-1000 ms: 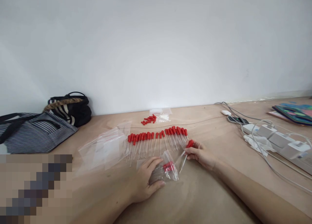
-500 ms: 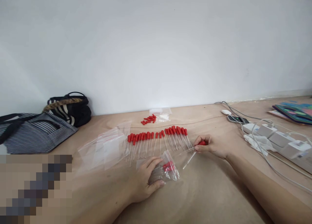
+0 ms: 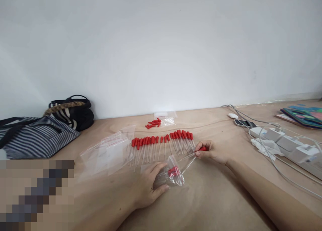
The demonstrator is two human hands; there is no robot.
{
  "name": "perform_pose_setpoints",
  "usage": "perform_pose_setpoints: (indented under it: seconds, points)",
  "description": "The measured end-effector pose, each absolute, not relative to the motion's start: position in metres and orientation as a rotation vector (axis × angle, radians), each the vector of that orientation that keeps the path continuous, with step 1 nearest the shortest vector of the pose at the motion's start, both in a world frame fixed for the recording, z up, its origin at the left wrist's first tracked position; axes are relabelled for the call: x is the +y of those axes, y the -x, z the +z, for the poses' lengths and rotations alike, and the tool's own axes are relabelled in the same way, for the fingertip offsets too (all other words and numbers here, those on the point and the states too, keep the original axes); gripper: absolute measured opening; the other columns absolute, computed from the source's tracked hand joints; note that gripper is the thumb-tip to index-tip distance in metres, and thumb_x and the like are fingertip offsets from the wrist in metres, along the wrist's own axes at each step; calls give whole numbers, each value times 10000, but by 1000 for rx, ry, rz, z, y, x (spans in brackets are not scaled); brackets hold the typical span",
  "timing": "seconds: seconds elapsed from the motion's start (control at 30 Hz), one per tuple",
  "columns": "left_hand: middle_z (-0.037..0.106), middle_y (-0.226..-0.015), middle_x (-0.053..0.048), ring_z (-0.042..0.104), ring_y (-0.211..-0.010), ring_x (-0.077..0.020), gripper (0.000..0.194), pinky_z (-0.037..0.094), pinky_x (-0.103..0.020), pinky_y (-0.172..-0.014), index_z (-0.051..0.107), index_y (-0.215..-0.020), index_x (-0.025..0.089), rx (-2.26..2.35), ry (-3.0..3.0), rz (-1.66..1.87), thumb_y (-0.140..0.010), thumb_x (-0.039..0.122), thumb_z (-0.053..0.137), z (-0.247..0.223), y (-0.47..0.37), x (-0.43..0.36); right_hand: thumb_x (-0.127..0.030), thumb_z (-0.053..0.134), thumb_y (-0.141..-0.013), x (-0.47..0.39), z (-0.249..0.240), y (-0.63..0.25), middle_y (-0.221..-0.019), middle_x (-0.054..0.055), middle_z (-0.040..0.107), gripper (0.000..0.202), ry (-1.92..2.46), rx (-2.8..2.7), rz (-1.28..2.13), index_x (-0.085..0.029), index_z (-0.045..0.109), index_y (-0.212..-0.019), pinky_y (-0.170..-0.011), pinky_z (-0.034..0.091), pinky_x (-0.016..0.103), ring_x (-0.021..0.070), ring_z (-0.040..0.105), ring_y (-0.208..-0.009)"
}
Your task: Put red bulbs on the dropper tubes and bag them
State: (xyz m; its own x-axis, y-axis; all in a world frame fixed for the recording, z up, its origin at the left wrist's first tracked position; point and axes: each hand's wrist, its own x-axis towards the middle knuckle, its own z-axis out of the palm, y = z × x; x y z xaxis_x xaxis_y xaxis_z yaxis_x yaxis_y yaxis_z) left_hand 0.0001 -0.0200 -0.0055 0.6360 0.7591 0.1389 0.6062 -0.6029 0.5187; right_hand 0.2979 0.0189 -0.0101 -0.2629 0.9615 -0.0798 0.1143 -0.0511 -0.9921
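My left hand (image 3: 151, 185) is closed around a small clear zip bag (image 3: 179, 177), in which red-capped glass droppers show. Between the fingertips of my right hand (image 3: 208, 151) are red-capped droppers (image 3: 189, 164), their thin glass tubes slanting down left toward the bag's mouth. Whether a tip is inside the bag I cannot tell. Behind both hands lies a row of several red-capped droppers (image 3: 153, 140), caps pointing to the wall.
Flat clear bags (image 3: 105, 155) lie to the left. Loose red caps (image 3: 154, 123) and a bag of glass tubes (image 3: 169, 120) are near the wall. Striped bag (image 3: 40, 137) at far left; power strip (image 3: 289, 143) with cables at right.
My right hand has moved a little left with the droppers, bringing their tips up to the bag. My left hand and its bag have barely moved.
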Motion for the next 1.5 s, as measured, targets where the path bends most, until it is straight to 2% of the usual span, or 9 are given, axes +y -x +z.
perform_pose_setpoints:
  seconds: [0.27,0.43,0.97,1.2,1.37,1.5]
  points:
    - [484,-1221,-68,453,-1111,-245,508,380,-419,-935,361,-1217,235,1067,-2443,485,-755,357,533,-6,0,-19,-398,747,-516,20,-13,-285,-591,-7,615,342,1214,-1448,1396,-142,597,-685,-543,405,227,107,540,-566]
    - [498,-1202,-63,465,-1093,-240,506,384,-407,-927,376,-1207,237,1081,-2430,506,-740,324,550,-4,-2,-21,-364,769,-490,24,-15,-291,-608,-16,606,342,1191,-1458,1444,-143,606,-693,-554,395,219,93,525,-568]
    - [496,-1204,-73,467,-1096,-241,503,388,-414,-927,372,-1210,232,1070,-2419,472,-746,330,541,-1,-3,-21,-321,758,-533,33,-18,-297,-642,-16,604,271,1068,-1541,1424,-145,620,-687,-566,399,210,82,519,-583]
    - [481,-1225,-69,455,-1111,-239,522,381,-413,-935,358,-1226,240,1072,-2439,504,-746,324,546,-8,0,-19,-336,772,-503,23,-22,-274,-630,-26,599,309,1095,-1435,1464,-148,611,-688,-567,407,215,85,527,-577]
    - [511,-1196,-58,481,-1083,-236,525,399,-396,-917,373,-1225,247,1074,-2458,542,-739,332,553,-8,1,-19,-424,723,-560,3,-21,-235,-666,-17,602,378,1003,-1363,1578,-147,578,-774,-638,457,253,110,578,-637]
    - [519,-1189,-58,486,-1078,-231,515,402,-398,-915,373,-1218,247,1080,-2473,536,-742,334,551,-10,0,-19,-442,703,-578,-3,-22,-217,-576,-58,545,390,1124,-1404,1426,-172,496,-767,-459,431,208,86,535,-490]
